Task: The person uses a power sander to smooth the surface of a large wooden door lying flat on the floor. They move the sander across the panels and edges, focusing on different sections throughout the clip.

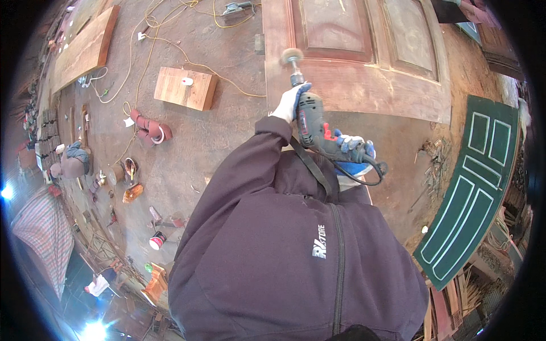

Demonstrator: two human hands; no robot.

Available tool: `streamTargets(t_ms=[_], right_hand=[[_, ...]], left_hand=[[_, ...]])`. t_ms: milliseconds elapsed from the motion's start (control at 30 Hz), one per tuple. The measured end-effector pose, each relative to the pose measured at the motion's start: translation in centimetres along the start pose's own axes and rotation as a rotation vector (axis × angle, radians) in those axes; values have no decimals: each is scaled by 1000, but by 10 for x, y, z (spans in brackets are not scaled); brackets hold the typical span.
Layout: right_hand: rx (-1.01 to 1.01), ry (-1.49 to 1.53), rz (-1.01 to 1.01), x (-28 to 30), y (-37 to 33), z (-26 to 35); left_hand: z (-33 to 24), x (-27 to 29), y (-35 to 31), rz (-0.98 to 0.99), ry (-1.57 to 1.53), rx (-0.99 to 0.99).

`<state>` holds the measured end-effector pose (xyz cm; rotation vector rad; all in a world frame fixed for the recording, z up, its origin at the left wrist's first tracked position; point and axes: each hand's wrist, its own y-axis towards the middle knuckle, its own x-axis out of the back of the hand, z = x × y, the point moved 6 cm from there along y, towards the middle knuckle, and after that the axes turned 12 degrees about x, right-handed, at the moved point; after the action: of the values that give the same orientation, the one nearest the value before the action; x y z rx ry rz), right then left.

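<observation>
A dark blue-grey power drill [311,116] with red trim lies across the space in front of me, its front end pointing forward. My left hand [289,104], in a white and blue work glove, is closed round the front part behind the chuck. Also gloved, my right hand [348,143] grips the rear handle, where a dark cord loops down. A round abrasive wheel [292,55], slightly blurred, sits on the drill's tip. It is at the left edge of a reddish-brown panelled wooden door [364,85]; whether it touches the wood I cannot tell.
A wooden block [183,88] and a roll of reddish sandpaper [149,128] lie on the floor to the left. Yellow cords [165,38] run toward a sander [236,8] at the top. At the right leans a green panelled door [475,187]. A can [157,241] lies lower left.
</observation>
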<state>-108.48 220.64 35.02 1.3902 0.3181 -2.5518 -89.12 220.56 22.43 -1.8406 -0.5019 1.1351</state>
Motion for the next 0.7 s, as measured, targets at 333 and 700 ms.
streamTargets(t_ms=[333,700], right_hand=[[1,-33,-13,1,2,7],[25,-54,-36,-8,5,12]], left_hand=[[15,11,-1,-14,-152,30],[4,-12,-5,95,-76,35]])
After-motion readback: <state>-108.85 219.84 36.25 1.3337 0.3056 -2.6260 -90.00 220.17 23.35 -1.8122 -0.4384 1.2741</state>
